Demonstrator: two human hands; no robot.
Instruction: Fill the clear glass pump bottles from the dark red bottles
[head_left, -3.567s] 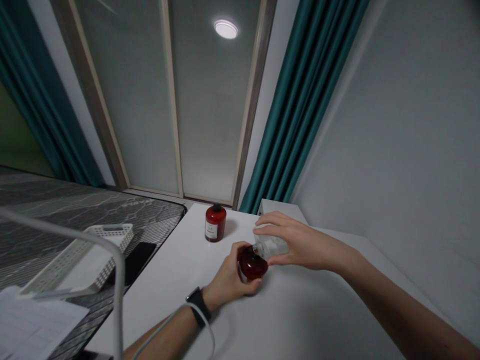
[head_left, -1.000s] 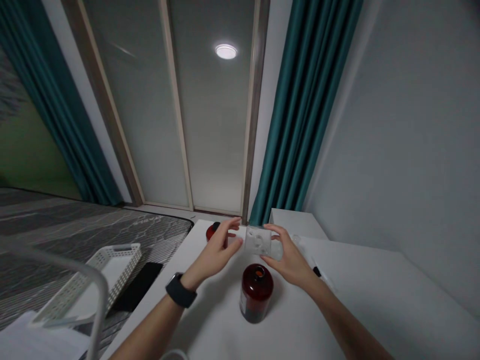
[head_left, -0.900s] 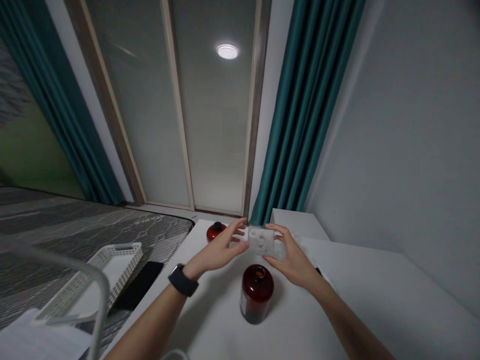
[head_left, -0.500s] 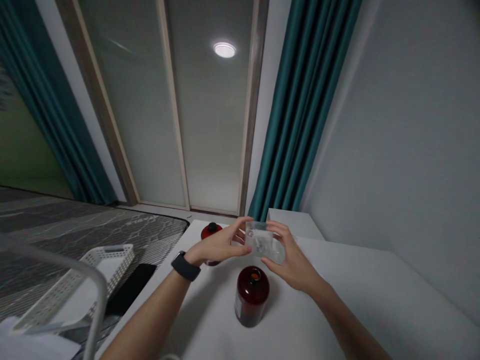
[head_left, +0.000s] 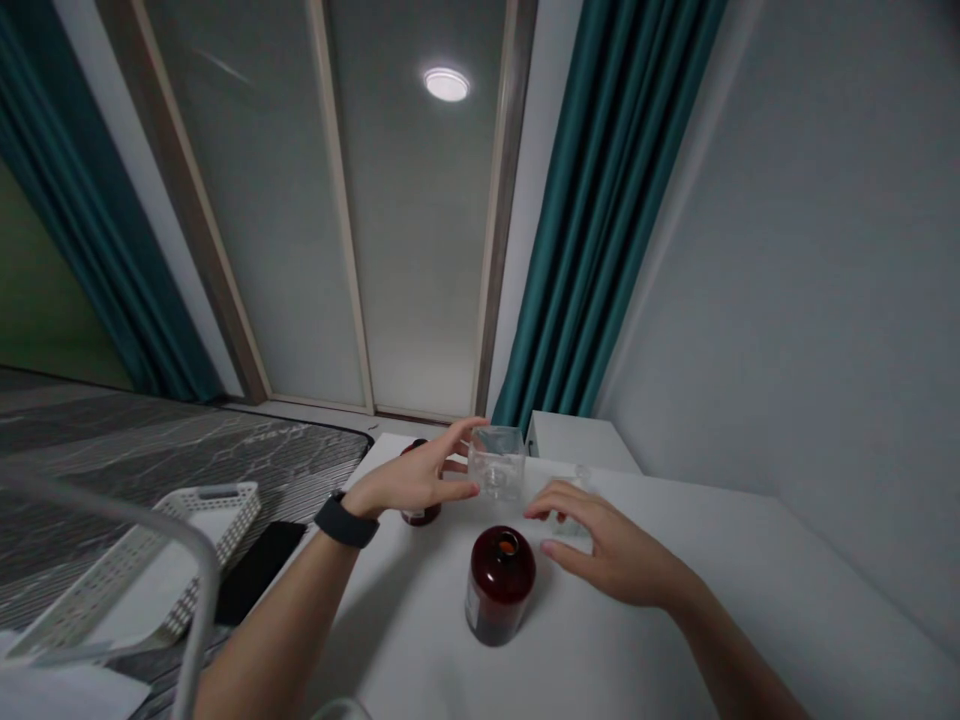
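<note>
Head view: frosted sliding door point(head_left: 420, 250) with beige frame fills the back, round white light point(head_left: 446, 85) showing high on it, teal curtains point(head_left: 607, 250) beside it, plain white wall point(head_left: 787, 250) on the right. Grey patterned mattress point(head_left: 172, 450) lies left of the white bench point(head_left: 660, 640). White cabinet point(head_left: 577, 435) sits past the bench's far edge. Bottom-left: white paper sheets point(head_left: 60, 695), curved white rail point(head_left: 199, 570), white lattice basket point(head_left: 217, 495), and a black phone point(head_left: 255, 570) just off the bench's left edge.

Bench middle: dark red bottle point(head_left: 500, 588), upright, neck open, nearest the person. Second red bottle point(head_left: 420, 515), black cap, stands near the far edge, partly behind the left hand point(head_left: 409, 480).

Clear square box point(head_left: 495, 463) sits between the hands, near the far edge. Left hand is spread, fingers point(head_left: 457, 430) and thumb at the box's left side; grip unclear, can't tell. Right hand point(head_left: 611, 555) is half open, fingers curved at a small clear piece point(head_left: 570, 510); shape and hold unclear. Black smartwatch point(head_left: 345, 522) on left wrist.
</note>
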